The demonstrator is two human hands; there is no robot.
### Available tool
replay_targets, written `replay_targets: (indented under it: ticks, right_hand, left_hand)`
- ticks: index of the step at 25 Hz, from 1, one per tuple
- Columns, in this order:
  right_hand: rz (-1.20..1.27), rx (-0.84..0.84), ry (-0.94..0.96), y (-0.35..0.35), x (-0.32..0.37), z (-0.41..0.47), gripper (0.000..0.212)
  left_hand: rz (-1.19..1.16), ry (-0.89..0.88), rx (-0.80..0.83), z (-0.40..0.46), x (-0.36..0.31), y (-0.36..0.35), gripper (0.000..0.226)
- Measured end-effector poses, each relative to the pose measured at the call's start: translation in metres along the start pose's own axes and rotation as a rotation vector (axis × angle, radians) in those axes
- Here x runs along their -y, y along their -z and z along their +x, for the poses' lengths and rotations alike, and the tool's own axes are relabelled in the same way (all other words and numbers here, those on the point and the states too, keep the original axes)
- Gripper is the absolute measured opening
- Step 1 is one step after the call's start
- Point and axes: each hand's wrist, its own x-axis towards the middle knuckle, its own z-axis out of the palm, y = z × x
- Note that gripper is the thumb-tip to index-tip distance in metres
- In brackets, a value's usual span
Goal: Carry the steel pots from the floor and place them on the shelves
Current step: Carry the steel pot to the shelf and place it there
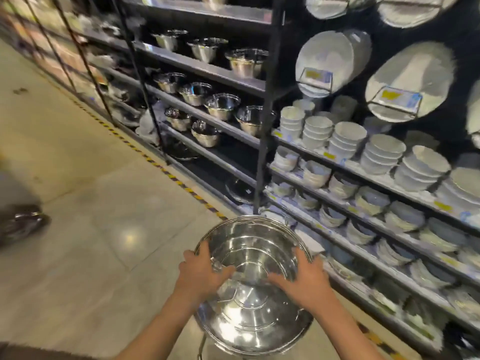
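Observation:
I carry a large shiny steel pot (253,302) with a lid, held low in the middle of the head view. My left hand (201,272) grips its left side and my right hand (304,278) grips its right side, fingers spread over the top. Ahead stands a dark metal shelf unit (205,67) with several steel pots (246,62) lined up on its tiers. The pot hangs above the floor, in front of the shelves and apart from them.
White bowls (318,132) and plates (326,59) fill the shelving on the right. A yellow-black striped line (155,165) runs along the tiled floor by the shelf bases. A dark shoe of another person (22,223) shows at the left edge.

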Motion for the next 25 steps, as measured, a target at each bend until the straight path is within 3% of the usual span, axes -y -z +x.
replay_targets:
  ticks: [9,15,20,25]
  right_hand:
    - [-0.165,0.177,0.279,-0.045,0.152,0.135,0.112]
    - [-0.203,0.273,0.474,-0.064,0.244,0.250,0.116]
    - [-0.209,0.310,0.612,-0.060,0.327,0.331,0.107]
    - [-0.205,0.337,0.616,-0.072,0.387,0.391,0.104]
  left_hand:
    - [-0.112,0.313,-0.164,0.090,0.088,0.072,0.103]
    - [-0.188,0.507,-0.269,0.164,0.109,0.108,0.104]
    - [-0.168,0.522,-0.399,0.234,0.111,0.158,0.095]
    - [-0.212,0.534,-0.467,0.297,0.124,0.196,0.089]
